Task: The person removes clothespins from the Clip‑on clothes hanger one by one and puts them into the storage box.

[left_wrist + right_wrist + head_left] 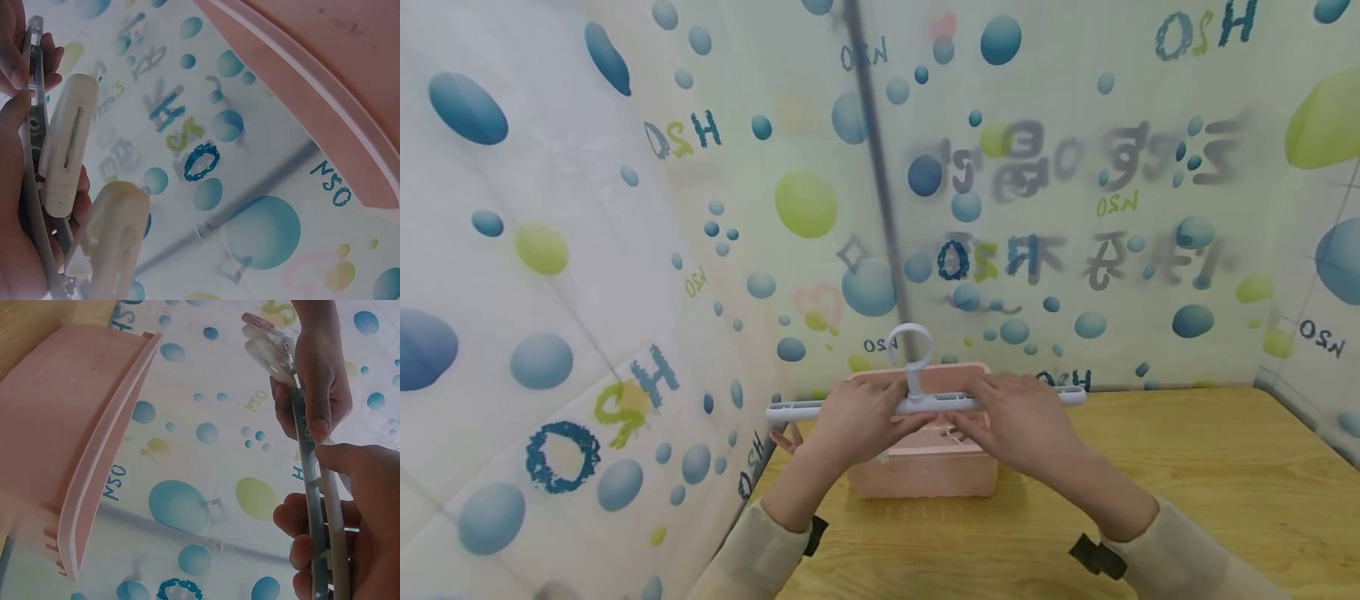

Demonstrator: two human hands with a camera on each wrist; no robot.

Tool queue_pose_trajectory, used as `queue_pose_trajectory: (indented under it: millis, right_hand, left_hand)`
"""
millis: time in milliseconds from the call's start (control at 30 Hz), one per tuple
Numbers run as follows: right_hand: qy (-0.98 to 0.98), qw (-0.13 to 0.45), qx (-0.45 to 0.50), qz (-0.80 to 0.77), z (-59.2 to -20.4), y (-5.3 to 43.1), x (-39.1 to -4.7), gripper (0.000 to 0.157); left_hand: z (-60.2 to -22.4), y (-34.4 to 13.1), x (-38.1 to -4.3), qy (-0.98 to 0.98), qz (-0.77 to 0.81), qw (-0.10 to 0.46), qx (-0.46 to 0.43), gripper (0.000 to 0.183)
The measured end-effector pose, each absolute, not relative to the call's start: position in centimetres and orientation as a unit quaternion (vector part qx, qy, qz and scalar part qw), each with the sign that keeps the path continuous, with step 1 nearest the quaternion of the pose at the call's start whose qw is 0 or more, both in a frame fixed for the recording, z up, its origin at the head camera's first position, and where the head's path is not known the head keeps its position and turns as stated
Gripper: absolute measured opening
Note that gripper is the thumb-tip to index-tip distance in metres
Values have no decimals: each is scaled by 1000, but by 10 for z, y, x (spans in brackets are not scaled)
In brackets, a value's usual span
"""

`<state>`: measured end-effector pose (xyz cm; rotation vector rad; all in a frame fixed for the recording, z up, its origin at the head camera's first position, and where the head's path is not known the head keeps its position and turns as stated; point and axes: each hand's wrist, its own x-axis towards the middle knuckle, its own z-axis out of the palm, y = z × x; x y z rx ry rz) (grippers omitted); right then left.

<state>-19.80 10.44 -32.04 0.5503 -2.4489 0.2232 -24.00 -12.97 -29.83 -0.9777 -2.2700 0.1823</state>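
Observation:
A pale blue-white plastic hanger bar (797, 411) with a ring-shaped hook (914, 367) on top is held level above a pink plastic bin (922, 479). My left hand (861, 421) grips the bar left of the hook, and my right hand (1022, 421) grips it to the right, thumbs underneath. White clips (72, 147) hang along the bar beside the left hand in the left wrist view. A pink clip (786, 437) dangles below the left end. Palms hide part of the bar. Some small items inside the bin are too small to tell.
The bin stands on a wood-grain table (1187, 483) near its back edge. Behind and to the left hangs a pale curtain (737, 250) printed with bubbles and "H2O" letters. A dark pole (876, 158) shows through the curtain.

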Motion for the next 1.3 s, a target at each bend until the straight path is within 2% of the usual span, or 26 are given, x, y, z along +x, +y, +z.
queue_pose_trajectory:
  millis: [133, 667, 900, 1133, 1300]
  right_hand:
    - [-921, 314, 213, 82, -321, 106, -200, 38]
    - [-926, 307, 205, 79, -323, 115, -202, 39]
    - [-929, 300, 203, 79, -322, 122, -203, 41]
    - [-938, 276, 191, 90, -319, 130, -202, 48]
    - [-938, 277, 187, 91, -316, 134, -201, 47]
  left_hand:
    - [-298, -129, -240, -865, 60, 326, -377, 40]
    - [-295, -143, -236, -903, -39, 258, -341, 37]
    - [-297, -151, -240, -893, -70, 287, -339, 28]
    - [-297, -159, -238, -898, -87, 296, -314, 26]
    - [-296, -164, -239, -899, -93, 302, -303, 27]
